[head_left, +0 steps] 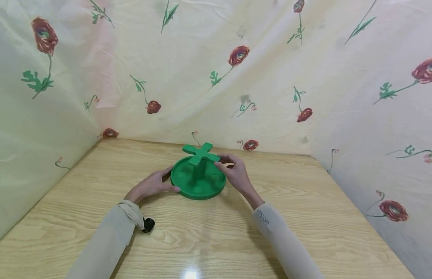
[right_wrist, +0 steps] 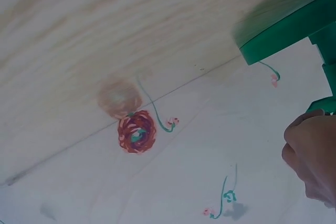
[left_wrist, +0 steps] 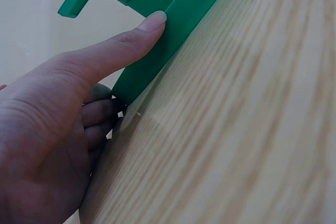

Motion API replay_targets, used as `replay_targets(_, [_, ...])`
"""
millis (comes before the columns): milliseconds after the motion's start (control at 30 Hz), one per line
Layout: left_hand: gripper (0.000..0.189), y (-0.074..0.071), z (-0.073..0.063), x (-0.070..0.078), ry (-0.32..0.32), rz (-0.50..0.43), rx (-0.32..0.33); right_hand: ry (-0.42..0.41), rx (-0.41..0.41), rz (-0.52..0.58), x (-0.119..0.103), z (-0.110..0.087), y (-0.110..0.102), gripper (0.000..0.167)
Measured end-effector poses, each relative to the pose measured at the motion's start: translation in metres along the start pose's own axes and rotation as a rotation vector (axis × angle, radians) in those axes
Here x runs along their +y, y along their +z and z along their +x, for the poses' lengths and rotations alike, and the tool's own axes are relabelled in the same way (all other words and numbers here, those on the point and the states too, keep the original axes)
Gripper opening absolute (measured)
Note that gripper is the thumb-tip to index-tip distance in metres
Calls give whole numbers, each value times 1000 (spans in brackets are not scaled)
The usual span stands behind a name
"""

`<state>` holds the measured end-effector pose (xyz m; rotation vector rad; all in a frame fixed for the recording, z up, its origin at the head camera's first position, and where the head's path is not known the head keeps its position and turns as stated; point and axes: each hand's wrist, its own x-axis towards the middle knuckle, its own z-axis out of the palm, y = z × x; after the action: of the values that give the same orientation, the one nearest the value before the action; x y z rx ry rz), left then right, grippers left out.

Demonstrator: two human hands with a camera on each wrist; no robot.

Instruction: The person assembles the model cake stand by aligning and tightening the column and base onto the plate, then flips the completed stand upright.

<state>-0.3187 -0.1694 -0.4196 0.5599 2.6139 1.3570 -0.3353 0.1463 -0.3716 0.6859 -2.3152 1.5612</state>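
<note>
A round green tray point(head_left: 198, 197) with a raised rim stands on the table. From its middle rises a green post point(head_left: 200, 171), topped by a four-armed green cross piece point(head_left: 201, 154). The post bears the number 35 in the left wrist view. My left hand point(head_left: 154, 185) holds the tray's left side, its thumb point(left_wrist: 142, 32) against the outer wall and its fingers curled at the edge. On the other side, my right hand point(head_left: 236, 174) pinches the cross piece's right arm between thumb and fingers. That grip is partly cut off in the right wrist view.
The wood-grain table point(head_left: 181, 240) extends around the tray. A flower-printed sheet point(head_left: 188, 77) hangs behind the table and along both sides. A small black round object point(head_left: 148, 225) sits at my left cuff.
</note>
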Motion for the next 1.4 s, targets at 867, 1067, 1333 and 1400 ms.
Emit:
replay_targets(867, [104, 0, -1, -1, 4, -11, -4, -134, 132, -55, -14, -14, 20, 19])
replay_targets(1067, [103, 0, 1, -2, 12, -3, 0, -104, 197, -89, -5, 0, 11, 26])
replay_targets(1333, [104, 0, 1, -2, 11, -3, -1, -67, 73, -95, 7, 13, 5, 44])
replay_targets(1400, [104, -1, 1, -2, 9, -3, -1, -66, 31, -86, 9, 15, 5, 48])
